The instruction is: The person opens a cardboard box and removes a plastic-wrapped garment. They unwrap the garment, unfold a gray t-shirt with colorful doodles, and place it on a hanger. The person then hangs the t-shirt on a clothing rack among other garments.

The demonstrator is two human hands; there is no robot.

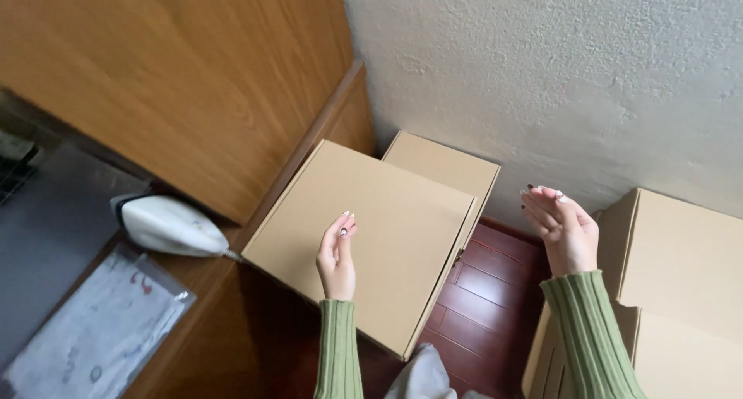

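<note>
My left hand [336, 253] is raised with fingers apart, hovering over a flat brown cardboard box [387, 213] that lies on top of another cardboard box [457, 167] against the wall. It holds nothing. My right hand [563, 230] is lifted to the right, palm turned inward, fingers loosely apart and empty, in front of the white wall and just left of a stack of cardboard boxes [681, 267]. Both arms wear green ribbed sleeves.
A wooden cabinet [193, 74] rises at the left. A white handheld device [166, 225] and a clear plastic sleeve with printed paper [101, 329] lie on the wooden ledge. Dark red wood floor [487, 306] shows between the box stacks. A rough white wall [557, 74] stands behind.
</note>
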